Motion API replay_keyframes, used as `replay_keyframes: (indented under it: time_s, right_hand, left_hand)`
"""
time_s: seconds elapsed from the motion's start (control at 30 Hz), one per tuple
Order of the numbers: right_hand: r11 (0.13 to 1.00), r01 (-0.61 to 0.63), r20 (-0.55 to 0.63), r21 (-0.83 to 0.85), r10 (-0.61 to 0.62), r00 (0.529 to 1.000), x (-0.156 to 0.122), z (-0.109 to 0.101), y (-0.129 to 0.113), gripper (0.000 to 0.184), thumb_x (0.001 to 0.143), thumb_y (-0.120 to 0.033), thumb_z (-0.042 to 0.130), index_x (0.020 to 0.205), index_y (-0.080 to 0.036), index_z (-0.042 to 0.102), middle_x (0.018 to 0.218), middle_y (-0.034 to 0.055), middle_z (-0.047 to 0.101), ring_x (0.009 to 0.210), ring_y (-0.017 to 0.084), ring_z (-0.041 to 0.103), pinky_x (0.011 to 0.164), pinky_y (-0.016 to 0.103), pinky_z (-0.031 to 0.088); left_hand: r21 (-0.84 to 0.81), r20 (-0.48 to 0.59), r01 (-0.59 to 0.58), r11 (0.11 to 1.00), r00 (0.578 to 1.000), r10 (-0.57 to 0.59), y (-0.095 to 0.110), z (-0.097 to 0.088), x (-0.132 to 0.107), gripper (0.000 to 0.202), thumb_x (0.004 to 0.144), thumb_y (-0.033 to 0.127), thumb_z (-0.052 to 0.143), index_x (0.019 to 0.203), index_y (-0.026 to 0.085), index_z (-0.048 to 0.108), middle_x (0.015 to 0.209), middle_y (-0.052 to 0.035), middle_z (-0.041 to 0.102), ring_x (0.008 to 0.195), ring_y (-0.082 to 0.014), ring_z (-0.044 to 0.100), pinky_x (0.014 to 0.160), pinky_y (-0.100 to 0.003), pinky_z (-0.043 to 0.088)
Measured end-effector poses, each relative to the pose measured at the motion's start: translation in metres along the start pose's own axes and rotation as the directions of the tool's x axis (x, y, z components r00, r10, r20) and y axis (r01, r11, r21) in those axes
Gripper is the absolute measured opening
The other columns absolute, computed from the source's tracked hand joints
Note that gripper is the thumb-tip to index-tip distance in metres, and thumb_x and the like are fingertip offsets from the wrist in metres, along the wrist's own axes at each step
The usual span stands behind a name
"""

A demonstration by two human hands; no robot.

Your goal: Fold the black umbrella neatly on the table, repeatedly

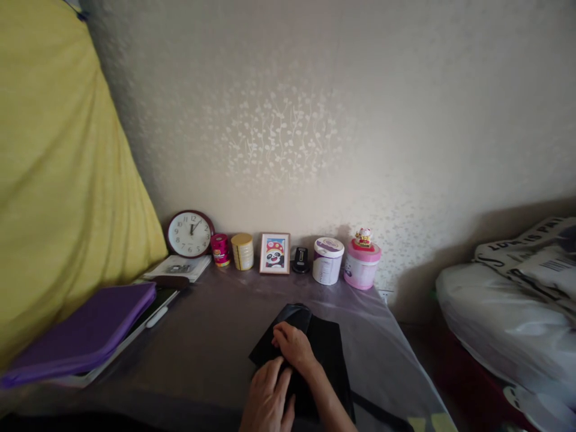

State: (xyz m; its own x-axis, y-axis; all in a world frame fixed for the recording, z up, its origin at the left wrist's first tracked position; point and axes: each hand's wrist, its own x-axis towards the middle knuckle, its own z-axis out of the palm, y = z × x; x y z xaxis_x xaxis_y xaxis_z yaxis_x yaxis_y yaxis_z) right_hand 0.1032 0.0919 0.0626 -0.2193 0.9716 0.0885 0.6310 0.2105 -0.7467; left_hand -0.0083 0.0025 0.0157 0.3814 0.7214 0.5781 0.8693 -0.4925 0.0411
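A black, folded cloth item (327, 342), perhaps a bag, lies on the table in front of me. A black strap (378, 411) runs from its lower right side toward the table's near corner. My right hand (293, 347) rests on its upper part, with the fingers curled in against a fold of the cloth. Just below and to the left, my left hand (269, 393) lies over the near left part, its fingers stretched forward and the thumb apart. The two hands nearly touch. Both palms, and the cloth under them, are hidden.
Along the wall stand a clock (190, 234), a pink can (220, 250), a yellow-lidded jar (243, 252), a picture frame (274, 254), a black device (300, 260) and two tubs (328, 261). A purple folder (90, 327) lies left; white bags (490, 312) sit right.
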Motion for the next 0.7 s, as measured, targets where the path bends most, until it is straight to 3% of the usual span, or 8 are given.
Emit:
replay_keyframes:
  time_s: [0.07,0.2,0.3,0.4,0.5,0.7]
  right_hand:
    - [1.0,0.008,0.003,-0.012,-0.008,1.0,-0.002,-0.001,-0.001,0.024,0.084,-0.023,0.04,0.09,-0.022,0.064,0.074,-0.0003,0.07,0.072,0.012,0.064,0.065,0.02,0.042]
    - [0.994,0.111,-0.034,-0.002,-0.111,0.993,-0.013,-0.002,0.0,0.024,0.085,-0.021,0.042,0.091,-0.023,0.066,0.085,0.0002,0.07,0.081,0.014,0.064,0.072,0.022,0.044]
    - [0.95,0.31,-0.097,-0.028,-0.311,0.945,-0.026,-0.002,0.004,0.023,0.086,-0.021,0.043,0.09,-0.023,0.066,0.093,0.0,0.069,0.091,0.014,0.06,0.086,0.025,0.041]
    - [0.889,0.451,-0.084,-0.081,-0.457,0.885,-0.031,-0.003,0.012,0.025,0.089,-0.019,0.04,0.087,-0.022,0.065,0.091,0.0003,0.069,0.095,0.013,0.057,0.095,0.028,0.036]
    - [0.877,0.454,-0.081,-0.159,-0.469,0.879,-0.025,-0.005,0.024,0.028,0.09,-0.019,0.038,0.086,-0.021,0.066,0.096,0.0015,0.068,0.106,0.015,0.053,0.101,0.033,0.031]
    - [0.874,0.387,-0.082,-0.293,-0.427,0.901,0.01,-0.008,0.05,0.028,0.09,-0.022,0.039,0.093,-0.023,0.066,0.105,0.0021,0.066,0.116,0.019,0.046,0.104,0.04,0.023]
  left_hand:
    - [0.081,-0.044,-0.109,0.991,0.993,0.113,0.001,0.012,-0.001,0.051,0.07,0.024,0.051,0.121,0.021,0.045,0.122,-0.0108,0.053,0.111,-0.0253,0.051,0.085,-0.036,0.048]
    - [0.201,-0.061,-0.094,0.975,0.992,0.109,-0.004,0.041,-0.014,0.063,0.064,0.025,0.05,0.125,0.016,0.041,0.123,-0.0125,0.054,0.113,-0.0275,0.05,0.083,-0.037,0.047]
    - [0.264,-0.06,-0.107,0.959,0.99,0.127,-0.008,0.053,-0.02,0.059,0.065,0.018,0.047,0.124,0.017,0.043,0.122,-0.0103,0.055,0.113,-0.0229,0.05,0.086,-0.033,0.045]
    - [0.309,-0.077,-0.104,0.945,0.988,0.133,-0.008,0.055,-0.021,0.058,0.069,0.01,0.043,0.126,0.018,0.041,0.122,-0.0097,0.056,0.113,-0.0208,0.05,0.087,-0.031,0.044]
    - [0.307,-0.073,-0.087,0.948,0.991,0.115,-0.003,0.055,-0.02,0.064,0.072,0.006,0.041,0.135,0.016,0.029,0.128,-0.0129,0.05,0.118,-0.0228,0.046,0.088,-0.031,0.044]
    - [0.275,-0.022,0.094,0.957,0.996,-0.091,0.013,0.057,-0.021,0.08,0.073,-0.006,0.034,0.139,0.021,0.0,0.134,-0.0125,0.043,0.124,-0.0219,0.04,0.095,-0.033,0.041]
